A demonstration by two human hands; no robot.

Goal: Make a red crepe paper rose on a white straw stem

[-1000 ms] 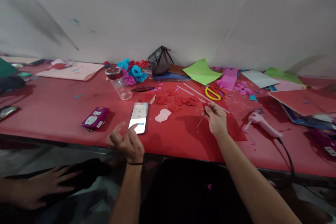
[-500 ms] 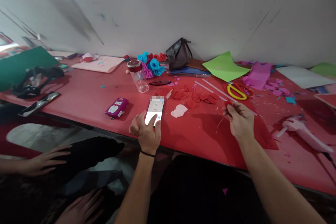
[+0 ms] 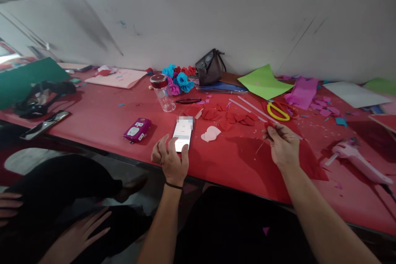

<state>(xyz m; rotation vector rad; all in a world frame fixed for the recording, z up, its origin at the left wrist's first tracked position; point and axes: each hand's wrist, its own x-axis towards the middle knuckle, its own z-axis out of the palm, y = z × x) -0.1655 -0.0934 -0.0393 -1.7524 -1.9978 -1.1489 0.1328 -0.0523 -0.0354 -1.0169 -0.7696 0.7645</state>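
Note:
A phone (image 3: 183,132) with a lit screen lies on the red table (image 3: 102,115). My left hand (image 3: 173,161) is over its lower left edge, fingers apart and curled, holding nothing. My right hand (image 3: 283,144) pinches a small red paper piece (image 3: 269,125) near the yellow scissors handle (image 3: 278,112). Red cut petals (image 3: 241,116) and pale pink petals (image 3: 210,133) lie between the hands. A larger red sheet (image 3: 311,163) is partly behind my right wrist. Two pale sticks (image 3: 247,107) lie behind the red petals.
A purple case (image 3: 137,130) and a clear jar (image 3: 165,95) stand left of the phone. Paper flowers (image 3: 182,80) and a dark pouch (image 3: 209,68) are at the back. A pink glue gun (image 3: 359,161) lies right. Another person's hand (image 3: 77,233) rests at lower left.
My left fingers have drawn back slightly from the phone screen, whose display looks different. My right hand stays pinched. At lower left, the other person's legs and hands have shifted.

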